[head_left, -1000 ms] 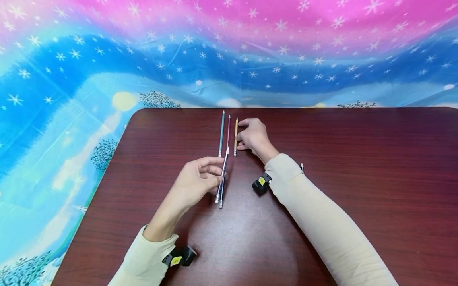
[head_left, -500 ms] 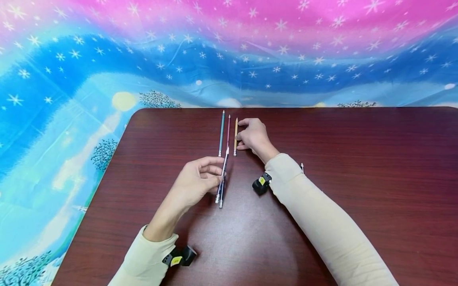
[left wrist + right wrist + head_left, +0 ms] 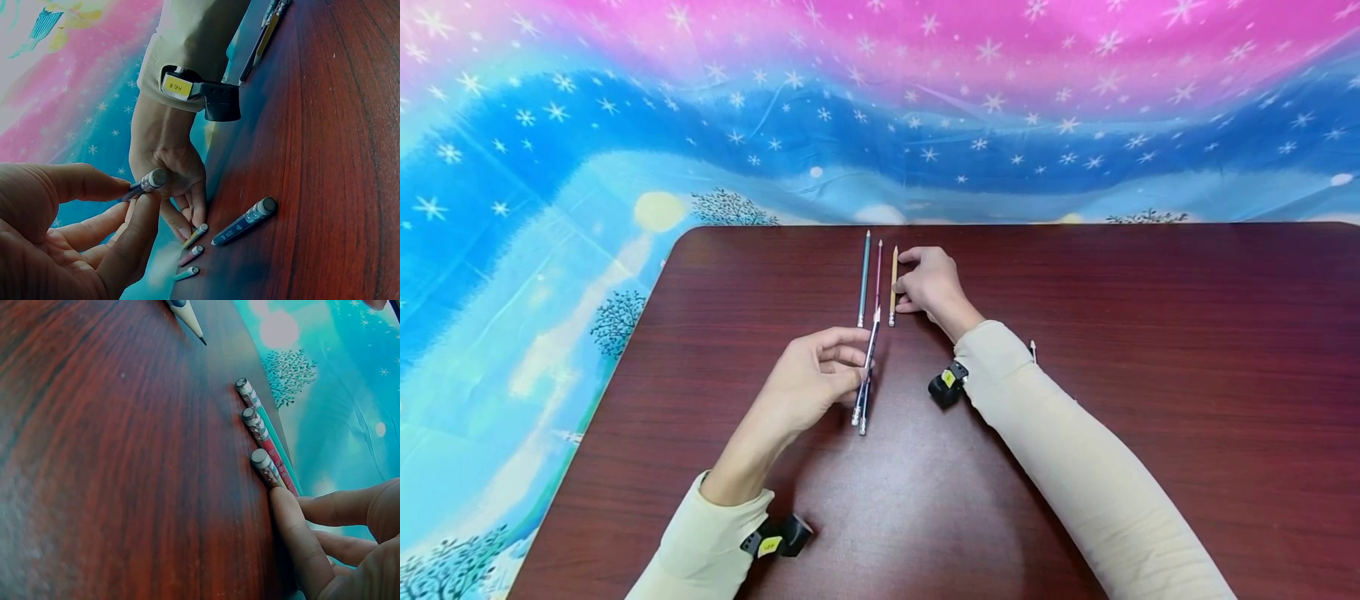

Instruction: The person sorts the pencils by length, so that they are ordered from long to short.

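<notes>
Left grip [image 3: 816, 375] still pinches dark pencil [image 3: 150, 181], right grip [image 3: 932, 283] touching yellow pencil [image 3: 894, 271].

Cannot see, in the head view, most of the slender pale-tipped object [image 3: 1033, 351], hidden behind the right cream fabric sleeve [image 3: 1067, 450]. In the left wrist view, cannot find the point of the dark silver-ended pencil [image 3: 151, 180], covered by the fingers of the left hand [image 3: 808, 375], nor read the tiny marks on the dark blue pencil [image 3: 244, 222]. In the right wrist view, cannot follow the shaft of the yellow wooden pencil [image 3: 267, 469] past the right hand [image 3: 931, 283].
</notes>
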The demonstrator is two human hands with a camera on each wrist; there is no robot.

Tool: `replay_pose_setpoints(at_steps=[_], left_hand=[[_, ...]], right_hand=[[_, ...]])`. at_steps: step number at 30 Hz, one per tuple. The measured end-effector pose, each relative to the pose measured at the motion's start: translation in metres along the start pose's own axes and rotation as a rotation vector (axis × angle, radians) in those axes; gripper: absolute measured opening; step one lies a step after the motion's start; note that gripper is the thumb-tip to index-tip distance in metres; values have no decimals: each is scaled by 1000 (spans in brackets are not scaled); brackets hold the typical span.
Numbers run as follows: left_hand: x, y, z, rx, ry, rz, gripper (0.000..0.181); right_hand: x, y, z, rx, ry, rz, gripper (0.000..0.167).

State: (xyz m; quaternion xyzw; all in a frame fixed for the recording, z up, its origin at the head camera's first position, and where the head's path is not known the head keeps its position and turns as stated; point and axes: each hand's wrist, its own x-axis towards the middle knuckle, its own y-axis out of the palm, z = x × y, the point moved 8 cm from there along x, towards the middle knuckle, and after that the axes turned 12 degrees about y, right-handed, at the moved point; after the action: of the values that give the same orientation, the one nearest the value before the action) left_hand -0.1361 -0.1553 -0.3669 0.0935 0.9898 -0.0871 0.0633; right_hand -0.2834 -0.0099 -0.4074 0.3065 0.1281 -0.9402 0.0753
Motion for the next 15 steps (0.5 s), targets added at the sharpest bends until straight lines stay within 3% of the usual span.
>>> replay_pose_setpoints(at_steps=[15], left_hand=[[0,1,1,5,-6,6,50]], right_hand=[[-1,-1,0,5,-4,7,58]])
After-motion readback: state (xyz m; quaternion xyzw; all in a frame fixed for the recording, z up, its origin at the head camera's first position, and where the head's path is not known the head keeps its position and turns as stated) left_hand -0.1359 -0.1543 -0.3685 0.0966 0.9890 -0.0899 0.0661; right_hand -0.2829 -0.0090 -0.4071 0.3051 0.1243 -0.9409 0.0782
